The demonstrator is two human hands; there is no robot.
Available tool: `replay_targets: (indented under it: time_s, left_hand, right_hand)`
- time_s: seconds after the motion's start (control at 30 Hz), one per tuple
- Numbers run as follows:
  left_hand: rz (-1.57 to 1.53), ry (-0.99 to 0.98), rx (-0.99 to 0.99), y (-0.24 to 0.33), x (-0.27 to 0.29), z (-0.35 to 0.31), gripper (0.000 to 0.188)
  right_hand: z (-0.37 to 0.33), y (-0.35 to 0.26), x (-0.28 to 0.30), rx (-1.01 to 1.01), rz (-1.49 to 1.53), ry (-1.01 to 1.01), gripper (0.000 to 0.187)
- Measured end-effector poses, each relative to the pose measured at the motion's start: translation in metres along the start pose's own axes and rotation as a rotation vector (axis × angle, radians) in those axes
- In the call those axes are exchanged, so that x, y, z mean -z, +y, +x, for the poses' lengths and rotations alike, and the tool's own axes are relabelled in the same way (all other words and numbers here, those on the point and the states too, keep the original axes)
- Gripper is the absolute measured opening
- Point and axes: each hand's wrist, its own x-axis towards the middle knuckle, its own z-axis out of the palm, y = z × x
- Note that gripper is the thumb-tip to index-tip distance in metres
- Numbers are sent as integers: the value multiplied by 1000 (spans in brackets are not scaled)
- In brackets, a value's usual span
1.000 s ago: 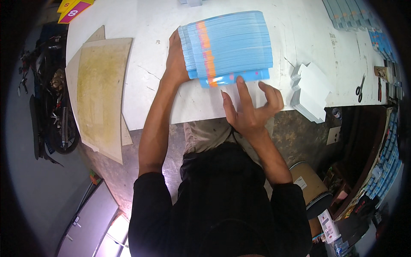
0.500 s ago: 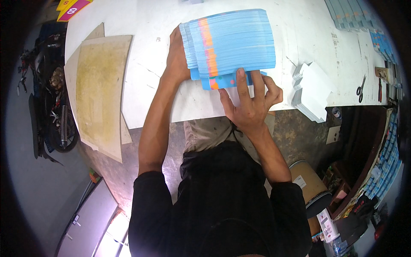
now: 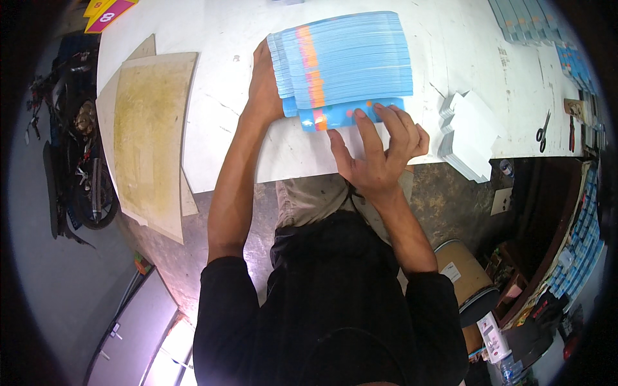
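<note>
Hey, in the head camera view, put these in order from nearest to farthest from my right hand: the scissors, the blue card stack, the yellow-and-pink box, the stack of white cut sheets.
From your right hand:
1. Blue card stack: just beyond the fingertips.
2. White cut sheets: to the right.
3. Scissors: farther right.
4. Yellow-and-pink box: far upper left.

A thick, tightly packed row of light-blue card pieces (image 3: 360, 61), banded orange and pink near its left end, sits on the table (image 3: 222, 128), the nearest glossy, spotted piece (image 3: 341, 117) jutting out.
</note>
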Motion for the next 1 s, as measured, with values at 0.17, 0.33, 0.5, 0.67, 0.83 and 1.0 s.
replay_targets:
  time_s: [0.17, 0.33, 0.5, 0.67, 0.83, 1.0]
  left_hand:
    - [97, 15, -40, 0, 0, 0, 71]
    - [54, 11, -14, 2, -1, 0, 73]
    - [73, 18, 16, 3, -2, -1, 76]
    - [-49, 8, 94, -5, -3, -1, 77]
    - [-188, 32, 146, -6, -2, -2, 75]
    - [-61, 17, 105, 5, -2, -1, 73]
  right_hand:
    - [1, 0, -2, 10, -67, -85, 72]
    - [1, -1, -2, 16, -69, -97, 78]
    - [-6, 0, -9, -29, -35, -56, 67]
    - [-4, -3, -5, -31, -26, 3, 66]
    - [4, -3, 1, -16, -25, 18, 63]
    - [7, -3, -2, -5, -108, -83, 71]
